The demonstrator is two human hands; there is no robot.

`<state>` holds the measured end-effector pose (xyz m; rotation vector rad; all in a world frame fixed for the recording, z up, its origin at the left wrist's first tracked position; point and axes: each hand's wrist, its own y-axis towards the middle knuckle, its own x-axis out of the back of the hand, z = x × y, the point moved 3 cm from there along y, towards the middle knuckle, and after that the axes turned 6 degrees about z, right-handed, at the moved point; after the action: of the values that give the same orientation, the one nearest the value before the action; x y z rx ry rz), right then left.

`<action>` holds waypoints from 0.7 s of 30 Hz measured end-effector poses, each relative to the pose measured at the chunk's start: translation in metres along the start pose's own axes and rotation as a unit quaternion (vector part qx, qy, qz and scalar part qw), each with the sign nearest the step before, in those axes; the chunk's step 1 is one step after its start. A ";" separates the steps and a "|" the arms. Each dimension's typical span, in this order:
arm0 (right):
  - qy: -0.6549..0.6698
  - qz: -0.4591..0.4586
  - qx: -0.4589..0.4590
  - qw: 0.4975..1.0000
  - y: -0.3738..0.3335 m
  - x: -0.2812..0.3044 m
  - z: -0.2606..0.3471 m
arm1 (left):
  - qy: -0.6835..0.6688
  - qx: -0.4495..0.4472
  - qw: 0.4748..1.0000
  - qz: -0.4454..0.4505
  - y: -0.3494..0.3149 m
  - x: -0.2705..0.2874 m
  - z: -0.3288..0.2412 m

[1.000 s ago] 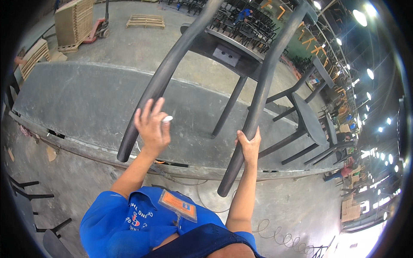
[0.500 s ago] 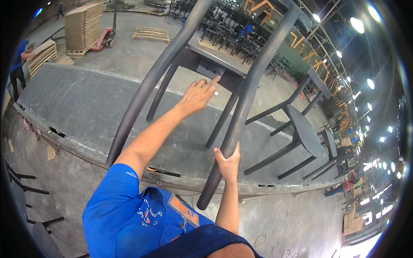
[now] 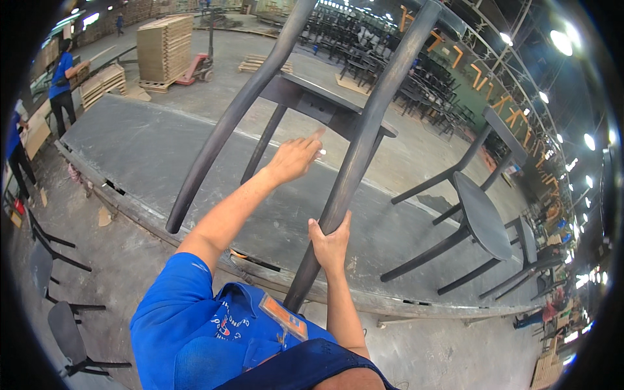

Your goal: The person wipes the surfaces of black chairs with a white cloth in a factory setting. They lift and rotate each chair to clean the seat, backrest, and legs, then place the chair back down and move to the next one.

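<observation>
A dark wooden chair (image 3: 348,169) stands tilted in front of me, its long curved legs slanting toward my body and its top cut off by the upper edge. My right hand (image 3: 330,246) is wrapped round the lower part of the right-hand leg. Between the two near legs, my left hand (image 3: 294,159) reaches in below the seat frame, its index finger stretched toward the frame and slightly blurred. The other fingers are curled, and a small white piece (image 3: 323,152) shows at them; its kind is too small to tell.
The chair is over a long grey worktable (image 3: 143,140). Another dark chair (image 3: 481,211) stands on it at right, with more beyond. Chairs (image 3: 68,335) sit on the floor at left. Behind are a stack of boards (image 3: 164,52), a red pallet jack (image 3: 195,70) and a co-worker (image 3: 62,84).
The held leg's lower end has come closer to my body, and my right hand has moved with it. My left index finger is lower, farther from the seat frame. The whole view has shifted.
</observation>
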<state>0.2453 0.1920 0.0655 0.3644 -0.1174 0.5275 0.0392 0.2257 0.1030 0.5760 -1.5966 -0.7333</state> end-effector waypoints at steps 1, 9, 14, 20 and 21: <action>0.011 0.006 -0.017 1.000 0.000 0.001 -0.001 | -0.019 0.034 0.999 -0.004 -0.006 0.001 0.000; 0.030 0.020 0.043 0.998 -0.003 0.005 0.008 | -0.389 0.354 0.846 -0.090 -0.109 -0.013 -0.018; -0.001 0.025 0.093 0.995 0.000 0.007 0.000 | -0.536 0.451 0.714 -0.031 -0.175 -0.031 -0.076; 0.016 0.021 0.107 0.994 0.024 0.003 -0.009 | -0.662 0.579 0.476 -0.004 -0.217 -0.025 -0.152; 0.046 0.032 0.070 0.996 0.029 0.004 -0.010 | -0.670 0.591 0.450 0.008 -0.218 -0.023 -0.162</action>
<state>0.2341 0.2207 0.0657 0.4736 -0.0020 0.6159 0.1941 0.0734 -0.0608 1.0161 -3.6639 0.4198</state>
